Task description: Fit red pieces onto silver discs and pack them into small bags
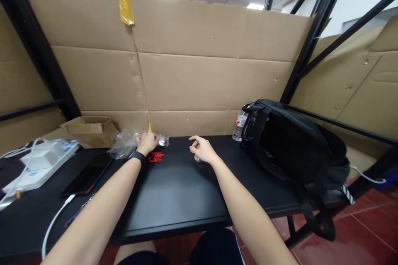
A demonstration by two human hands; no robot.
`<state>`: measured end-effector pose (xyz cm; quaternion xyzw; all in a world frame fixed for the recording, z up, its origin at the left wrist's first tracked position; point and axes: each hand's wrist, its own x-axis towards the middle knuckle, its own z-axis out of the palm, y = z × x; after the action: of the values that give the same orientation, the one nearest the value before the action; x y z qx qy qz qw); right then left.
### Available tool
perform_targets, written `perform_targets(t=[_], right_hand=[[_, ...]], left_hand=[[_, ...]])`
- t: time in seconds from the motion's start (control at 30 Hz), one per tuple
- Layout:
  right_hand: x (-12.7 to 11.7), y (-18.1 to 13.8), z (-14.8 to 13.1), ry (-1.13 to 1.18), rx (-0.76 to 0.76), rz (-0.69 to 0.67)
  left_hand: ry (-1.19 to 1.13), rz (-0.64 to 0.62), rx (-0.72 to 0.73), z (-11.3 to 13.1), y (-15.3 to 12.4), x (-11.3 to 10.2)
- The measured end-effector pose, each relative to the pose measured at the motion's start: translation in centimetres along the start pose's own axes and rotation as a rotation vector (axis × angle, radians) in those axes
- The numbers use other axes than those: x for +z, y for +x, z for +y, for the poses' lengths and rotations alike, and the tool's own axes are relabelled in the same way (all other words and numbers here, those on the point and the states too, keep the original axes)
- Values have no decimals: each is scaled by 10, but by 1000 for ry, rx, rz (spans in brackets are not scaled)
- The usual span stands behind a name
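My left hand, with a dark watch on its wrist, reaches among the clear plastic bags at the back of the black table. Its fingers look bent together, and what they hold is hidden. Just right of its fingertips lies a small clear packet with something silvery and red inside. Below this hand is a little pile of red pieces. My right hand is held low over the table, fingers curled and the index reaching out to the left. Under it shows a small clear object, apparently in its fingers.
A black backpack covers the table's right side, its strap hanging over the edge, with a water bottle behind it. At left are an open cardboard box, a white power strip and a dark tablet on a cable. Cardboard walls the back.
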<state>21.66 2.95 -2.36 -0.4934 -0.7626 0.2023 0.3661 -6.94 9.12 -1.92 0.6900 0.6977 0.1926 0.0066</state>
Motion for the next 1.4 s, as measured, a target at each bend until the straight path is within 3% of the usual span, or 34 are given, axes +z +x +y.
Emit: perform_targets(t=[0.23,0.4,0.53,0.77,0.87,1.03,1.17,1.4], right_hand=[[-12,0,3,-20,-3,52],[-17,2,5,-81,40,81],[-19,2,9,-123,55,75],[-31,-1,20,-391,92,-1],[-31,-1,21,-424,82,-37],[-22,1,16,-464,76,-213],[-19,2,11,-448,87,-266],[-21,-4,-3,-338,33,-346]], left_hand=[[125,68,116,-4,-5,1],[122,-78,252,-1,-16,4],[135,-114,245,-2,-20,11],[108,-65,209,5,-20,8],[80,-56,296,22,-30,6],[-4,-90,517,55,-55,4],[-72,-72,621,74,-74,12],[-87,-111,651,70,-82,25]])
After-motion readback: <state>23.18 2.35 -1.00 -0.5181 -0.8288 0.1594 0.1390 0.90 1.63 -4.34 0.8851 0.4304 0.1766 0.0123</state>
